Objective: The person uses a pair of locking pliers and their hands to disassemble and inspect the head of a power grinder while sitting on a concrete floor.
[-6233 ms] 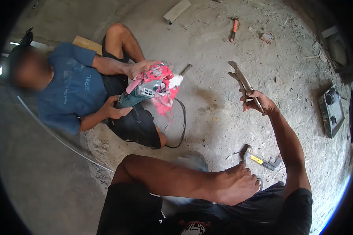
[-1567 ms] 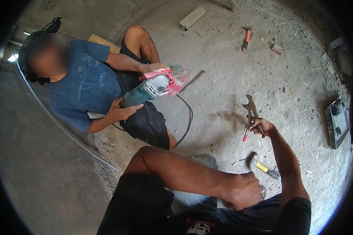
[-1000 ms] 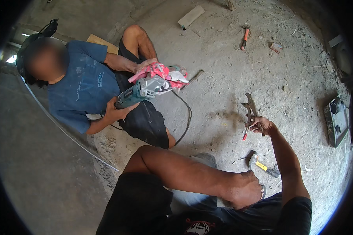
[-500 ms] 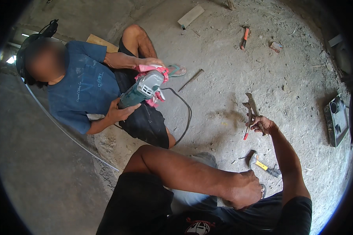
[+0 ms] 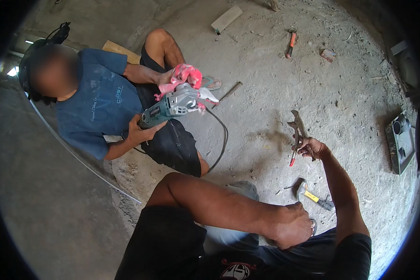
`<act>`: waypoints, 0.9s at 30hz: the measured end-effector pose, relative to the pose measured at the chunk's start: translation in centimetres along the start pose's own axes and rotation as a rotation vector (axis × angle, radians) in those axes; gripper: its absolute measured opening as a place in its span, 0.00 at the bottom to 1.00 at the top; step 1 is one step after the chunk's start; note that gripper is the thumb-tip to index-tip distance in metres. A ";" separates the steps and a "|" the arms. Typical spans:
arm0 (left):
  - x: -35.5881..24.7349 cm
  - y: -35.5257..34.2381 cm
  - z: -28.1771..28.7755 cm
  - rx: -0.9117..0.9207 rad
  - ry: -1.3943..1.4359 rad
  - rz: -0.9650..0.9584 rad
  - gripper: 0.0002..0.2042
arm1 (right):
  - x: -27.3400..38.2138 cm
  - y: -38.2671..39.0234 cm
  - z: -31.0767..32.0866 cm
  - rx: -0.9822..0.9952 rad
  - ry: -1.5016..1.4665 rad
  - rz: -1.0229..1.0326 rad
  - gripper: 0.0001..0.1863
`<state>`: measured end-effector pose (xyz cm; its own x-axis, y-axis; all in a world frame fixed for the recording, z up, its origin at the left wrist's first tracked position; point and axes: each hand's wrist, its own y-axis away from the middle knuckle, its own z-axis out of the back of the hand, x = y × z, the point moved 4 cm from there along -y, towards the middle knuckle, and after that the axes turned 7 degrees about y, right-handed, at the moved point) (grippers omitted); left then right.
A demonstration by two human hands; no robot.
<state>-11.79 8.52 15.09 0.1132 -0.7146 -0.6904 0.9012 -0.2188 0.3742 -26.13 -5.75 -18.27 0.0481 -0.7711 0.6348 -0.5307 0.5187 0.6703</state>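
Observation:
My right hand (image 5: 312,148) is closed around a rusty, pliers-like tool (image 5: 297,125) with long jaws and a red-tipped handle, held above the dusty floor. My left forearm crosses in front of me, and my left hand (image 5: 291,226) rests over my bent, jeans-clad leg; its fingers curl down out of sight. Below the right hand lies a hammer (image 5: 312,196) with a yellow and black handle. At the left, a seated co-worker holds a teal and grey angle grinder (image 5: 170,106) in one hand and presses a red-and-white cloth (image 5: 185,74) against its head with the other.
A power cord (image 5: 226,133) curves over the floor beside the co-worker. Farther off lie a red-handled hammer (image 5: 291,45), a rusty rod (image 5: 227,94) and a short board (image 5: 226,19). A grey case-like object (image 5: 400,144) stands at the right.
The co-worker's cloth hand has shifted up onto the top of the grinder's head, and the cloth hangs differently. The grinder has turned slightly. My hands have barely moved.

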 end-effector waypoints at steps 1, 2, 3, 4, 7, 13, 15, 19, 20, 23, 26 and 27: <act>-0.1 0.2 -0.2 -0.053 -0.041 -0.026 0.13 | 0.2 0.2 -0.2 -0.006 0.007 0.007 0.23; -0.1 0.1 -0.4 -0.055 -0.041 -0.025 0.13 | 0.4 0.3 -0.4 -0.011 0.014 0.013 0.23; 0.0 0.0 -0.7 -0.047 -0.059 -0.013 0.12 | 0.3 0.2 -0.4 -0.011 0.015 0.012 0.23; 0.0 -0.1 -0.9 -0.036 -0.076 -0.002 0.10 | 0.3 0.3 -0.3 -0.007 0.014 0.011 0.23; 0.1 -0.1 -1.4 -0.124 -0.101 -0.035 0.08 | 0.4 0.5 -0.4 -0.007 0.006 0.014 0.23; 0.0 -0.3 -1.5 -0.107 -0.093 -0.013 0.08 | 0.4 0.3 -0.5 0.000 0.008 0.006 0.22; 0.0 -0.1 -1.6 -0.123 -0.098 -0.024 0.08 | 0.2 -0.1 -0.4 0.001 0.018 0.002 0.21; -0.2 0.0 -0.9 -0.132 -0.080 -0.058 0.10 | -0.8 -0.9 0.8 0.014 0.024 0.002 0.40; -0.2 0.0 -0.5 -0.132 -0.079 -0.057 0.10 | -0.8 -1.0 0.7 0.020 0.018 0.005 0.40; -0.2 -0.2 -0.2 0.015 -0.017 -0.006 0.11 | -0.7 -1.1 0.6 0.037 0.011 0.009 0.40; -0.1 -0.3 -0.5 0.032 -0.010 0.003 0.12 | -0.7 -0.9 0.5 0.032 0.008 0.007 0.40; -0.1 -0.2 -0.4 0.009 -0.022 -0.004 0.12 | -0.7 -0.9 0.5 0.032 0.007 0.006 0.40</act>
<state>-11.82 8.93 14.85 0.1004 -0.7280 -0.6782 0.8978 -0.2274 0.3771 -26.11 -5.84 -19.53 0.0507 -0.7652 0.6418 -0.5578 0.5114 0.6537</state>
